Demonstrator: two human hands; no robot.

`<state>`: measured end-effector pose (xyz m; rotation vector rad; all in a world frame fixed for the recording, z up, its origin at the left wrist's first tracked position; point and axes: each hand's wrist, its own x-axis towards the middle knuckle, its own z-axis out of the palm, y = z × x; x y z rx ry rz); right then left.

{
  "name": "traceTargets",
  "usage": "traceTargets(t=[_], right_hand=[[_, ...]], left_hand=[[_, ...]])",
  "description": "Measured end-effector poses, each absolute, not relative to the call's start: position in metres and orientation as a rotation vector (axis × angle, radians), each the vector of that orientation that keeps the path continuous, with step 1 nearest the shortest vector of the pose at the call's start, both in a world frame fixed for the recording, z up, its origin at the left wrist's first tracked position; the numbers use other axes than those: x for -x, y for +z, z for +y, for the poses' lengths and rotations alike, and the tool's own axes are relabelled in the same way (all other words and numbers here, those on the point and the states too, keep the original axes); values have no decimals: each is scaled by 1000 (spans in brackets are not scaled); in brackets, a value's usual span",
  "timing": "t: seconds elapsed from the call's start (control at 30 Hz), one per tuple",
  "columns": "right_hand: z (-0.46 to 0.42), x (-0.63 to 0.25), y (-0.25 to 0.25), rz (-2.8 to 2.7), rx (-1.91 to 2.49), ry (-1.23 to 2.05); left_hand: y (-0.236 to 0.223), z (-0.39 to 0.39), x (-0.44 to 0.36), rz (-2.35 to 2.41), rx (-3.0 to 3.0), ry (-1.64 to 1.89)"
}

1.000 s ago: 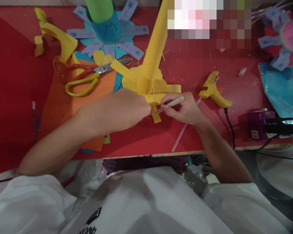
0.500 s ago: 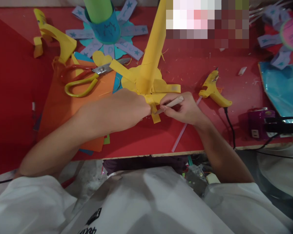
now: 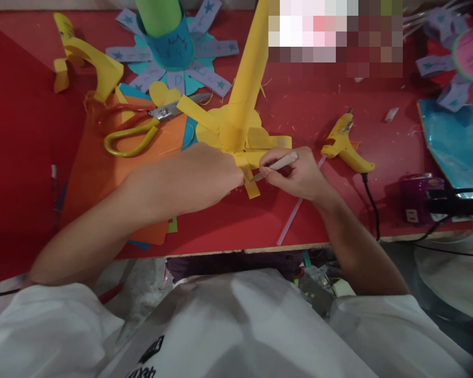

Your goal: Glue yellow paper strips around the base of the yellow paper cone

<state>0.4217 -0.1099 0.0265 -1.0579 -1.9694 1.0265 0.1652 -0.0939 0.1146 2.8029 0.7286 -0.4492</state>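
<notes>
A thin white pen (image 3: pixel 286 161) is pinched in my right hand (image 3: pixel 299 173), its tip at a narrow yellow paper strip (image 3: pixel 252 188). My left hand (image 3: pixel 208 176) lies beside that strip with its back upward and its fingers curled out of sight; what is under them is hidden. The strip sticks out from a yellow scalloped paper base (image 3: pixel 208 126). From this base rises a tall, slightly tilted yellow paper tube (image 3: pixel 246 79). Another yellow strip (image 3: pixel 268 142) extends right, and one more (image 3: pixel 197 113) points up and left.
Scissors (image 3: pixel 132 139) lie on orange paper (image 3: pixel 98 184) at left. A yellow glue gun (image 3: pixel 345 144) with a cord rests on the red table (image 3: pixel 228 228) at right, near a purple box (image 3: pixel 420 197). Behind stands a blue-and-green paper piece (image 3: pixel 169 47) with lilac strips.
My right hand and the pen have shifted very slightly. My left hand and the yellow paper piece stay in place.
</notes>
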Motion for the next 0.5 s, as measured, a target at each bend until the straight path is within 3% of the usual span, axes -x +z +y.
traceTargets(t=[0.5], right_hand=[[-109,-422,26,-1978,1036,1026]], left_hand=[[112,-93,-164,717,-2749,-365]])
